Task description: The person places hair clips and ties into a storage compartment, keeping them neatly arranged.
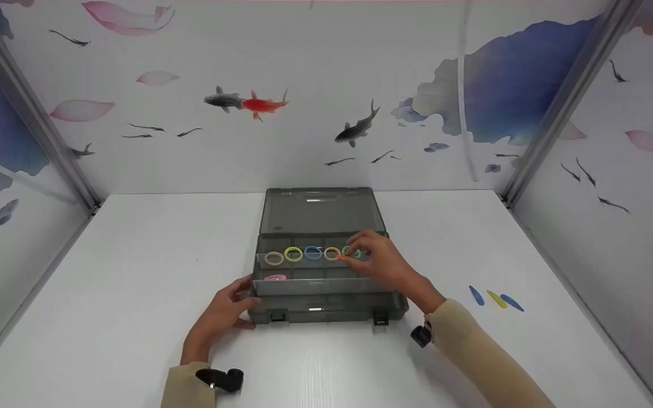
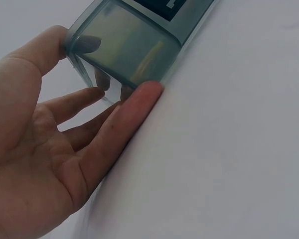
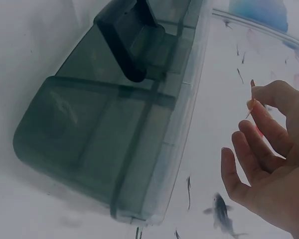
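A small, slim orange hair clip, probably of thin coated metal or plastic [image 1: 342, 256], is above the worktop's middle, over the compartments of a dark grey translucent plastic box [image 1: 315, 315]. It should prove very light and fairly stiff, perhaps a little slippery if its surface is smooth; its narrow sides offer the best hold, between fingertip and thumb, since a hard squeeze might flex it. In the right wrist view it looks thin, almost edge-on, its outline mostly hidden by the fingers. The right hand [image 1: 380, 260] pinches it between thumb and forefinger. The left hand [image 1: 224, 311] grips the box's near left corner, thumb against fingers; the box walls look rigid, and that corner seems a steady place to brace. A row of beige, yellow-green, blue, orange and green rings [image 1: 313, 253] crosses the box, with a pink clip [image 1: 275, 277] toward its left side. The box's lid [image 1: 326, 212] is laid back toward the worktop's far edge. Between the box and the right edge of the worktop [image 1: 134, 283] lie two blue clips [image 1: 476, 295] and a yellow clip [image 1: 496, 299], all flat teardrops.
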Demonstrator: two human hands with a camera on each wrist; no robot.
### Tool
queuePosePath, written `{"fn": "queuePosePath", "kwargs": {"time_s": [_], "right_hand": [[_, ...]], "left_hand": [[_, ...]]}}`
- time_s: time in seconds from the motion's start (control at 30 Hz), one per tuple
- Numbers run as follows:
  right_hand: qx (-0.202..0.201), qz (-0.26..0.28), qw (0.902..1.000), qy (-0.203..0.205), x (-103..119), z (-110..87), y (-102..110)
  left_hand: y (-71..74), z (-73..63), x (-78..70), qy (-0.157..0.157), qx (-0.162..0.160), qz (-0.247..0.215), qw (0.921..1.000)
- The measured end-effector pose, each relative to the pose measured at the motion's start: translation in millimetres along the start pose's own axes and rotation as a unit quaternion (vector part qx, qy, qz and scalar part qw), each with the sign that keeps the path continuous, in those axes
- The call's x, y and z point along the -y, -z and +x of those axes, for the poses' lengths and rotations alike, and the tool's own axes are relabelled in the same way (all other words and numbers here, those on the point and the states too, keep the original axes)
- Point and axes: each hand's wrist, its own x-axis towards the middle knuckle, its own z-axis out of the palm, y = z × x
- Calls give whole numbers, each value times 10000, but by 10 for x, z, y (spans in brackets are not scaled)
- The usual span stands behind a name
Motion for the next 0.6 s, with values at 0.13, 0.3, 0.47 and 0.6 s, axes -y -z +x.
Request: {"fn": "queuePosePath", "kwargs": {"time_s": [0.13,0.3,0.47,0.6], "right_hand": [[219,-42,9997,-33,74,71,-77],[224,44,9997,-89,109,136,-182],[468,-66,9989,-72,148,232,-275],[604,-262,9978,27,199,329,-337]], "left_hand": [[-1,15,-4,10,3,-2,10000],[-19,19,14,30,-19,-24,10000],[-6,-11,13,22,-2,-14,10000],[0,-11,12,-27,0,-6,10000]]}}
